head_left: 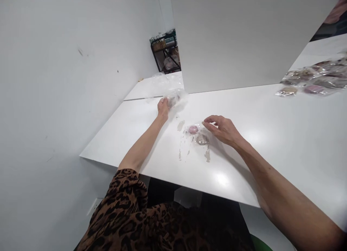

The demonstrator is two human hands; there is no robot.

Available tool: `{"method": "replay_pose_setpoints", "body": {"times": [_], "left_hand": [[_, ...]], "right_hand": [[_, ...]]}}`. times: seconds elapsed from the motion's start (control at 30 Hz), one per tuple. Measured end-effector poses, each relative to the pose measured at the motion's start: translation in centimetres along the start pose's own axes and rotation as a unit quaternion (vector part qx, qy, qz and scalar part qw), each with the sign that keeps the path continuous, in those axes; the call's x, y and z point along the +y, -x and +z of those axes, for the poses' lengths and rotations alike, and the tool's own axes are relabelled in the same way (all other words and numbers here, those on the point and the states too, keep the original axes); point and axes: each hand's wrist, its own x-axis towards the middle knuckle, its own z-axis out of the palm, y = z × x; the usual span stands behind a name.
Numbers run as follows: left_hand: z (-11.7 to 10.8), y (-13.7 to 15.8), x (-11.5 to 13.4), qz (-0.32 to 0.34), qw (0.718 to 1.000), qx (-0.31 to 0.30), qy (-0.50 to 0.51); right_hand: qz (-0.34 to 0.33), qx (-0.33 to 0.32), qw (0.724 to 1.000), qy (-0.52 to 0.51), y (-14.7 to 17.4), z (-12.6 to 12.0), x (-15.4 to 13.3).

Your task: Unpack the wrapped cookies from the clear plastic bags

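Observation:
My left hand [163,108] is closed around a crumpled clear plastic bag [175,98] with something greyish inside, near the seam in the white table. In front of me lie two small round items in clear wrappers: a pink one [193,130] and a grey-brown one [202,139]. My right hand [221,128] is just right of them, palm down. Its thumb and index finger are pinched together at the upper edge of the pink item's clear wrapper. Whether the wrapper is between the fingertips is too small to tell.
A tall white panel [233,37] stands at the back of the table [271,142]. Many wrapped round items [314,79] are piled at the far right. More clear plastic [162,81] lies behind my left hand. A white wall [54,73] borders the left. Beyond is a black shelf [165,50].

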Motion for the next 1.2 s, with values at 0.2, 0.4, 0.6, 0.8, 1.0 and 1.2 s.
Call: {"method": "replay_pose_setpoints", "body": {"times": [0.2, 0.4, 0.6, 0.8, 1.0, 1.2], "left_hand": [[0.4, 9.9, 2.3, -0.089, 0.984, -0.086, 0.126], [0.5, 13.4, 2.1, -0.161, 0.95, -0.232, 0.135], [0.0, 13.1, 1.0, -0.298, 0.891, -0.267, 0.213], [0.8, 14.8, 0.2, -0.26, 0.851, -0.32, 0.326], [0.9, 15.3, 0.1, -0.173, 0.883, -0.301, 0.316], [0.7, 14.7, -0.1, -0.246, 0.885, -0.222, 0.326]], "right_hand": [[0.022, 0.066, 0.99, -0.12, 0.0, 1.0, 0.1], [-0.08, 0.062, 0.994, -0.051, -0.5, -0.1, 0.2], [0.011, 0.001, 0.987, -0.162, 0.0, -0.9, -1.4], [0.03, 0.142, 0.958, -0.249, -0.3, 0.4, -0.5], [-0.03, 0.129, 0.973, -0.187, 0.6, 0.9, -1.8], [-0.055, 0.054, 0.977, -0.199, 0.8, 1.1, -1.9]]}}
